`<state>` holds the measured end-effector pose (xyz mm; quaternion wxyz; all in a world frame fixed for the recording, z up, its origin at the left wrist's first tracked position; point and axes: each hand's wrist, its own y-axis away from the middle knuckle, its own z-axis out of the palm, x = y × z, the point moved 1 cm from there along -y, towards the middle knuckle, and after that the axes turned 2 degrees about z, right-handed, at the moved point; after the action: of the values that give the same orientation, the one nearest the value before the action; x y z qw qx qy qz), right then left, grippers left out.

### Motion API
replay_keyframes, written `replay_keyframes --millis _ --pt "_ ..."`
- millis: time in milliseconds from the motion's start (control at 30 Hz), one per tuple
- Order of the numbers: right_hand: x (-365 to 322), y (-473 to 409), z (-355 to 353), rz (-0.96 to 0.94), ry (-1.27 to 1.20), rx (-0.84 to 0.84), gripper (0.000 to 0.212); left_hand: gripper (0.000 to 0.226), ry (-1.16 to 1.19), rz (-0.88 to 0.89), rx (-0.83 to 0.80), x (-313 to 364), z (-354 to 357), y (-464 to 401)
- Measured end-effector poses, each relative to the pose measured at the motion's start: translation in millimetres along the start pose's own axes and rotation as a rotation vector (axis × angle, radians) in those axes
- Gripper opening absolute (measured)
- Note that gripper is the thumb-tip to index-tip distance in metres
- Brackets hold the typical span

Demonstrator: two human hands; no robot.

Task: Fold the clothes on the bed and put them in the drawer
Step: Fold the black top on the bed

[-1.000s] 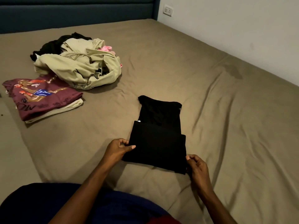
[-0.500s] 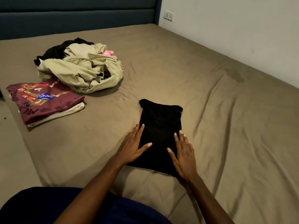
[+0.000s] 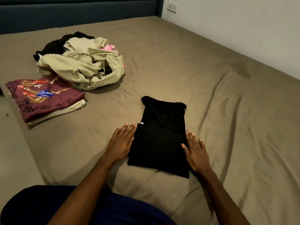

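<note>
The left hand (image 3: 121, 142) lies flat with straight fingers on the bed, pressed up against the left side of the black top (image 3: 159, 138). The right hand (image 3: 195, 153) is flat too, with its fingers straight, along the right side of the same top. Neither hand is holding anything. The black top sits near the front edge of the bed (image 3: 178, 62), about in the middle, and it is partly folded, with its near part doubled over and the far part one layer. It looks like it needs one more fold before it is done. Over by the left edge of the bed there is a small neat stack (image 3: 47, 99), with a dark red printed shirt on top and something pale under it, so those look finished. Just behind the stack is a messy pile (image 3: 82, 62) of pale green, black and pink clothes that have not been folded yet. No drawer can be seen, so nothing has been put away as far as I can tell. The bed has a brown sheet with soft wrinkles and a darker patch near the right edge. A dark blue headboard (image 3: 78, 15) runs along the far edge, and a pale wall (image 3: 243, 30) with a socket (image 3: 173, 6) stands on the right.
</note>
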<state>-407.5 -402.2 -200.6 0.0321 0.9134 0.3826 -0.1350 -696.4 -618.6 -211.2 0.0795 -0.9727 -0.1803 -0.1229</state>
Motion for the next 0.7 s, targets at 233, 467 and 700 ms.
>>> replay_keyframes --millis 233,467,700 --pt "28 34 -15 -0.148 -0.162 0.070 0.059 0.062 0.138 0.124 0.018 -23 -5 16" --pt "20 25 -17 -0.317 -0.078 -0.021 0.085 0.077 -0.007 0.290 -0.089 -13 -5 11" --pt "24 5 -25 -0.375 -0.225 -0.069 0.064 0.070 0.193 0.401 0.070 1 2 3"
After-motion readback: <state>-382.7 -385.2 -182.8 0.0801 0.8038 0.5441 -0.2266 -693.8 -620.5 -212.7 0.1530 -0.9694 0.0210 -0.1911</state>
